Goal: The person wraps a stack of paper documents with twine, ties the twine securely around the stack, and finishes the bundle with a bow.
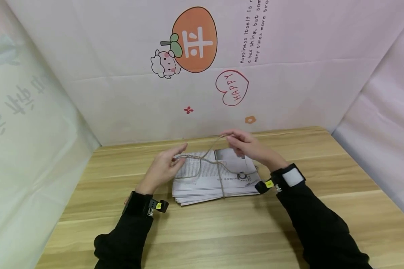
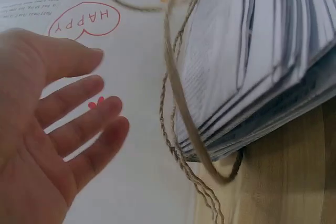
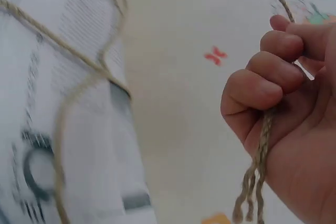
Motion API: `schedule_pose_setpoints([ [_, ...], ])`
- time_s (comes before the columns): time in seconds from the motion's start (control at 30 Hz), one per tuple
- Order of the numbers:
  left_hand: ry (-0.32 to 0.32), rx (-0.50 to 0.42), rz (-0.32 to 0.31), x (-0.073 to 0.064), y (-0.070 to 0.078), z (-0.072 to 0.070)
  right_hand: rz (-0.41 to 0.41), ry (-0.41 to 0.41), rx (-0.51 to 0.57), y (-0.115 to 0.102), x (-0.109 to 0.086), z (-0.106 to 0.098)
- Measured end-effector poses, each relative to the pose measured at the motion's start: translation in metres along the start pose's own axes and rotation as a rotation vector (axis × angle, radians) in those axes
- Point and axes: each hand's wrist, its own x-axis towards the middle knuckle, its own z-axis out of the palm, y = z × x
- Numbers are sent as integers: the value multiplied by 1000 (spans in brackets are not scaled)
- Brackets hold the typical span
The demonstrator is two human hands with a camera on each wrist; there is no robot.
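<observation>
A stack of printed papers [image 1: 202, 192] lies on the table, with brown twine [image 1: 219, 172] crossing its top in both directions. My right hand [image 1: 254, 148] is raised over the stack's far side and grips a length of twine. In the right wrist view, its fingers curl round the twine, and several frayed ends [image 3: 251, 190] hang below the fist. My left hand [image 1: 162, 167] is at the stack's left edge, with its fingers apart and nothing held. Loose strands [image 2: 173, 103] run beside the papers' edge in the left wrist view, apart from the left fingers.
The wood-grain table [image 1: 202, 231] ends at a printed white cloth backdrop [image 1: 138, 108] just behind the stack. More cloth hangs at the left [image 1: 27, 123] and right [image 1: 380, 123]. Each wrist wears a black strap with a small camera.
</observation>
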Motion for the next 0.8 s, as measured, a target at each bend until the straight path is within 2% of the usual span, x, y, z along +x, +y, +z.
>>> schedule_pose_setpoints([
  [0.17,-172,102,-36,8,-7,12,49,90,-62,7,-27,-21],
  [0.3,-243,167,-70,11,-10,21,54,126,-83,19,-44,-30],
  [0.4,-231,194,-89,10,-10,24,81,151,-93,26,-54,-37],
  [0.6,-124,226,-69,11,-12,25,155,253,-156,29,-62,-50],
  [0.7,-106,228,-59,14,-12,25,176,283,-184,30,-64,-56],
  [0.8,-89,213,-81,18,-12,24,191,289,-199,33,-64,-62],
])
